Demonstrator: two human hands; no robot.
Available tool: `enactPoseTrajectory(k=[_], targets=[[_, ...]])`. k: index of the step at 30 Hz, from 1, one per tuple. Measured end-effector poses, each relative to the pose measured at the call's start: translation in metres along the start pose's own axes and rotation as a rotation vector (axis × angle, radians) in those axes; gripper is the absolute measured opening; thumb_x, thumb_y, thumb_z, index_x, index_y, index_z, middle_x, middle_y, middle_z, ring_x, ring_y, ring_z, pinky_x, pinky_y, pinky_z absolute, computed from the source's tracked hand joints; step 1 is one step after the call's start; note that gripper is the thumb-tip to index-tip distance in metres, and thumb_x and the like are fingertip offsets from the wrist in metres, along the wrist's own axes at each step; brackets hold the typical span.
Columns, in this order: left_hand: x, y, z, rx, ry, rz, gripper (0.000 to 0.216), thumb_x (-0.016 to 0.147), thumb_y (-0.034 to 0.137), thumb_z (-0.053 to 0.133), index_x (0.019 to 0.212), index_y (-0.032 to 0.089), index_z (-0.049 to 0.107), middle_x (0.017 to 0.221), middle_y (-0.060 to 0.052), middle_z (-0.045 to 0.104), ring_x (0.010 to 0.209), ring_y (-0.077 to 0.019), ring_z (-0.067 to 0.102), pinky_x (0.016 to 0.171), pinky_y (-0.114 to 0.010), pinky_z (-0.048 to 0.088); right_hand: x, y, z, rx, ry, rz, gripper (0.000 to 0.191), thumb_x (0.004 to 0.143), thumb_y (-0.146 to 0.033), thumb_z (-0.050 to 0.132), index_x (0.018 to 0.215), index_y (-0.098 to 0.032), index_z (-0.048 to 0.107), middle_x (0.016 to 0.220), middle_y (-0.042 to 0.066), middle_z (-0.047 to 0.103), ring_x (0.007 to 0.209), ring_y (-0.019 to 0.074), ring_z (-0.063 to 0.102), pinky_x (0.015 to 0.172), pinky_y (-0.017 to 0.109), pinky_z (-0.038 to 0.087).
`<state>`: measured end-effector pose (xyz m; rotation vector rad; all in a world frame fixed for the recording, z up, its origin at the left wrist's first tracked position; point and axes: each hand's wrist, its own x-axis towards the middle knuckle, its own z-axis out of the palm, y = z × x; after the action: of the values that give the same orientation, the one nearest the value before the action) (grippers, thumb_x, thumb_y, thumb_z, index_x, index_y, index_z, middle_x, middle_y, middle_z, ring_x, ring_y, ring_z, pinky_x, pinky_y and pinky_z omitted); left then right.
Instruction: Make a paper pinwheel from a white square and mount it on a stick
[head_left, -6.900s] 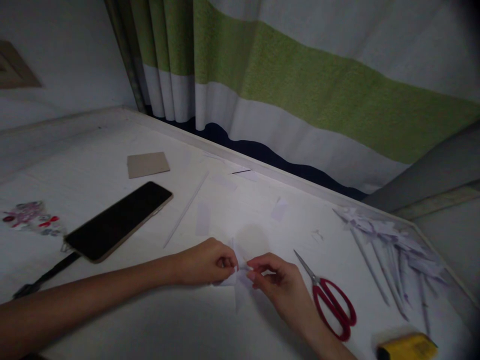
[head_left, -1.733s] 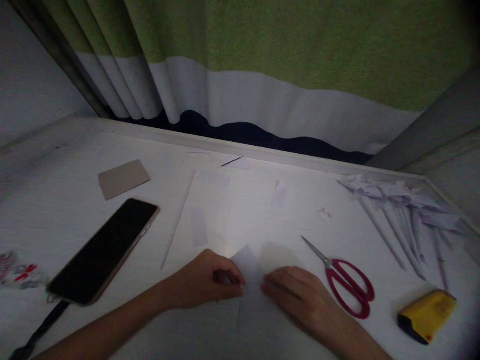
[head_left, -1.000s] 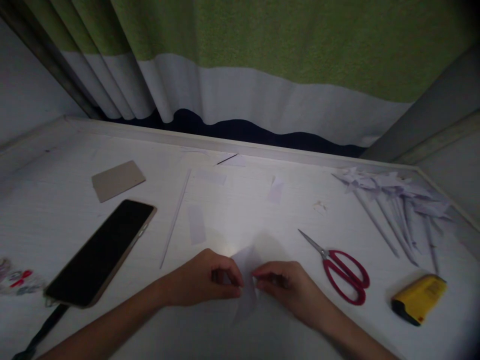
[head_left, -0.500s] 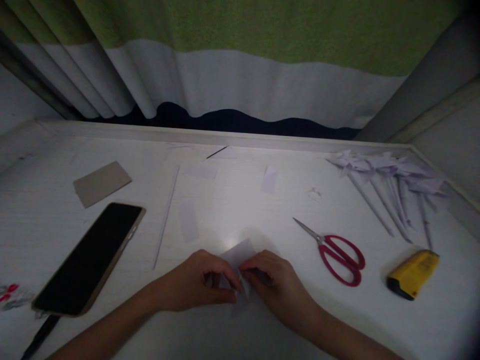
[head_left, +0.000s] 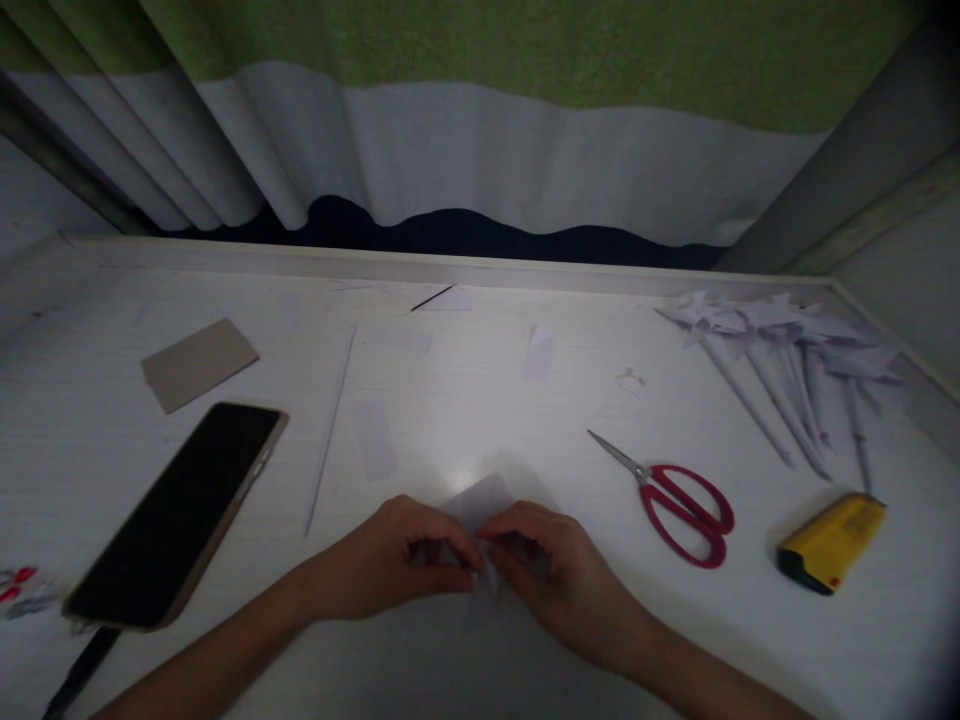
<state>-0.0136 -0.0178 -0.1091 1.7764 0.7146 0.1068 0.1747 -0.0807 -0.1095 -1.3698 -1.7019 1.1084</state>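
Note:
A small folded piece of white paper (head_left: 480, 497) lies on the white table (head_left: 465, 400), near its front edge. My left hand (head_left: 390, 560) pinches the paper's left side with fingers curled. My right hand (head_left: 551, 580) meets it from the right, its fingertips pressed together on the same paper. Much of the paper is hidden under my fingers; a pointed flap sticks up behind them.
A black phone (head_left: 176, 510) lies at the left, a brown card (head_left: 199, 362) behind it. A thin paper stick (head_left: 330, 430) and paper scraps (head_left: 538, 352) lie mid-table. Red scissors (head_left: 675, 500), a yellow object (head_left: 832, 540) and several paper pinwheels on sticks (head_left: 780, 350) are at the right.
My right hand has closed in on the left until the fingertips meet on the paper. The view has tilted down and the curtain shows less.

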Motion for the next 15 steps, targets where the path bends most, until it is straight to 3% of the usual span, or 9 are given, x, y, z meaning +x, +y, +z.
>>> enactPoseTrajectory(k=[15], targets=[[0.001, -0.0025, 0.0012, 0.034, -0.007, -0.017, 0.02, 0.074, 0.037, 0.06, 0.083, 0.02, 0.068, 0.058, 0.002, 0.059, 0.049, -0.0075, 0.045, 0.047, -0.016, 0.032, -0.0008, 0.0008, 0.005, -0.018, 0.062, 0.037, 0.019, 0.07, -0.002, 0.056, 0.077, -0.019, 0.063, 0.069, -0.001, 0.061, 0.062, 0.013, 0.056, 0.058, 0.024, 0.046]])
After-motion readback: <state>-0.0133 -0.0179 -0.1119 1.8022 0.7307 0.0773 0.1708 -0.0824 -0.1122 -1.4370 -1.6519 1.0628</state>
